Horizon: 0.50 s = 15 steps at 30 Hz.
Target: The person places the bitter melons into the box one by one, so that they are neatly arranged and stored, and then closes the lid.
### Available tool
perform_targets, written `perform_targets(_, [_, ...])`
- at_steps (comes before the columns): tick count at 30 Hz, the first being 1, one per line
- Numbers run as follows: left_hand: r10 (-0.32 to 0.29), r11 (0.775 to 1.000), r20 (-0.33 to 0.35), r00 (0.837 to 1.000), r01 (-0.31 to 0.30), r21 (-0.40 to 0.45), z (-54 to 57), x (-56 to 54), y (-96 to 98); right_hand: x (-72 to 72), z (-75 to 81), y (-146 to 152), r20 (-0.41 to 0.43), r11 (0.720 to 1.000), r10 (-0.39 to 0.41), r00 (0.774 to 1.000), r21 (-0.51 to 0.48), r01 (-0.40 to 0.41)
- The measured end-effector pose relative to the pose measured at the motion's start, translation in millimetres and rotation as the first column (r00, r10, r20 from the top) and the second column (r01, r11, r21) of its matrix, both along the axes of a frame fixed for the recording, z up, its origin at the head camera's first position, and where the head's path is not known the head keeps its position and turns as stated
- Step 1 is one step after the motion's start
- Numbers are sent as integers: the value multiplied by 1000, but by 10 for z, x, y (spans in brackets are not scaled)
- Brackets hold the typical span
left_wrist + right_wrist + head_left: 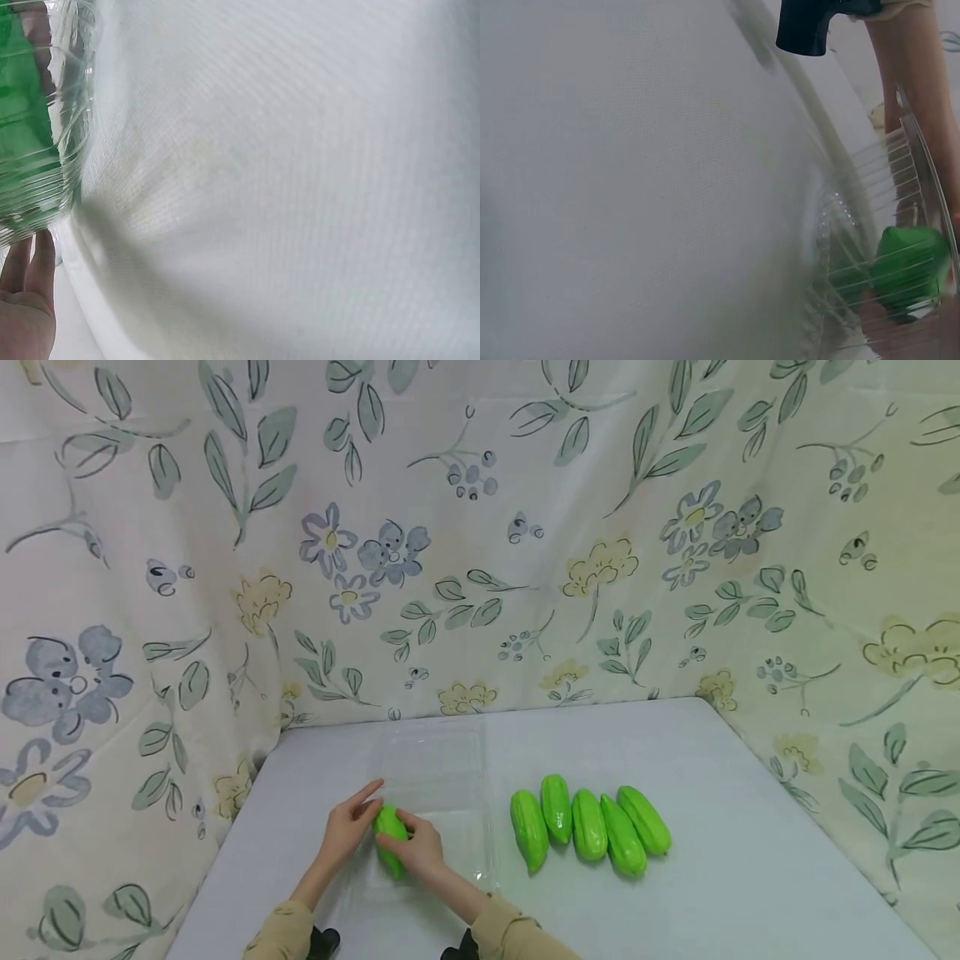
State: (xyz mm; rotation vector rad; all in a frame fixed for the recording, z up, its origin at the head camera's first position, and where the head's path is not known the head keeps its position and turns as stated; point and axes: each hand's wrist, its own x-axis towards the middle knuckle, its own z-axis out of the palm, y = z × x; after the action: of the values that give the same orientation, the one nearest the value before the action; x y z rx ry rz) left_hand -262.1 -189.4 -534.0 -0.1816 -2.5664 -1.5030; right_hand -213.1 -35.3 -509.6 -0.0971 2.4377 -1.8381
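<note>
Across the tabletop (750, 885), the clear box (457, 831) sits left of centre, five gourds (589, 825) right of it. Right hand (420, 852): fingers pinching one gourd (392, 823) inside the box's left side! Left hand (349, 828): fingers fairly straight alongside. Danger: loosen that pinch and glossy skin could slip; nudge the wall and the box might skid.

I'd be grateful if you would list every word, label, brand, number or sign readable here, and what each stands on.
None: no readable text shows in any view.
The curtain bears only printed flowers, leaves and berries.
No lettering can be made out on the clear container, the held green vegetable or the five green vegetables.
</note>
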Motion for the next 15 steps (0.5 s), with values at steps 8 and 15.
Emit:
perform_targets(8, [4, 1000, 20, 1000, -4, 7, 19, 4, -1, -2, 1, 55, 53, 991, 120, 991, -66, -117])
perform_targets(15, [14, 1000, 44, 999, -14, -4, 18, -5, 8, 1, 13, 121, 95, 971, 215, 972, -122, -203])
